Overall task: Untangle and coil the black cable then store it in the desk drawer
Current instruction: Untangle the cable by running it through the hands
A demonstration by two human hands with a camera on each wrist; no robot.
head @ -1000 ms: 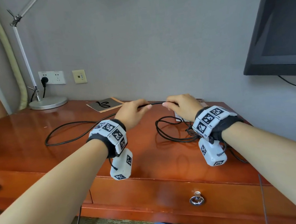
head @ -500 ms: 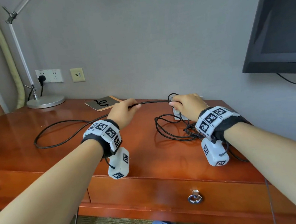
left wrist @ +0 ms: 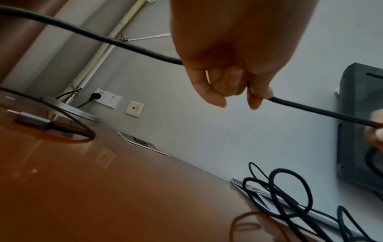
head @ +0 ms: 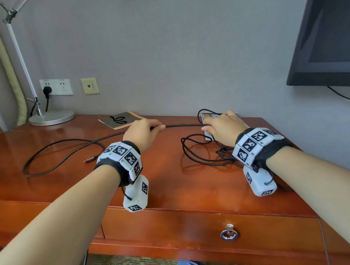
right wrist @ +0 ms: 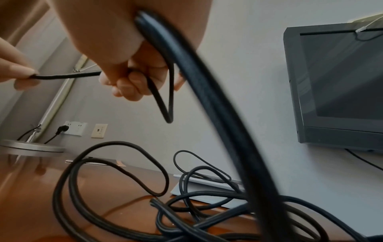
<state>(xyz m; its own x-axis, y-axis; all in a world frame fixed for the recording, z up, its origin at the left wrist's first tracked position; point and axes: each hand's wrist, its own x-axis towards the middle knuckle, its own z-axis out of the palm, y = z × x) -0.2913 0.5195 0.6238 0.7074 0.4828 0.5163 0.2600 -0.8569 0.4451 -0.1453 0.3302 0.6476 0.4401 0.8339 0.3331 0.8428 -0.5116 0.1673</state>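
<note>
A long black cable (head: 182,125) runs taut between my two hands above the wooden desk (head: 47,187). My left hand (head: 143,132) pinches it between thumb and fingers (left wrist: 257,96). My right hand (head: 218,126) grips it with a small loop (right wrist: 165,104) hanging from the curled fingers. To the left the cable sweeps in a wide arc (head: 49,148) and ends in a metal plug (head: 90,159) lying on the desk. A tangled pile of loops (head: 204,153) lies under my right wrist. The closed drawer with a ring pull (head: 228,233) is at the desk's front.
A desk lamp base (head: 50,117) stands at the back left by wall sockets (head: 56,87). A brown booklet (head: 121,120) lies near the wall. A flat white card or pad (right wrist: 207,188) sits under the tangle. A dark monitor (head: 331,32) hangs at the right.
My hands have drawn apart, so a longer straight stretch of cable spans between them. The left arc has slid on the desk and its plug end has come into view.
</note>
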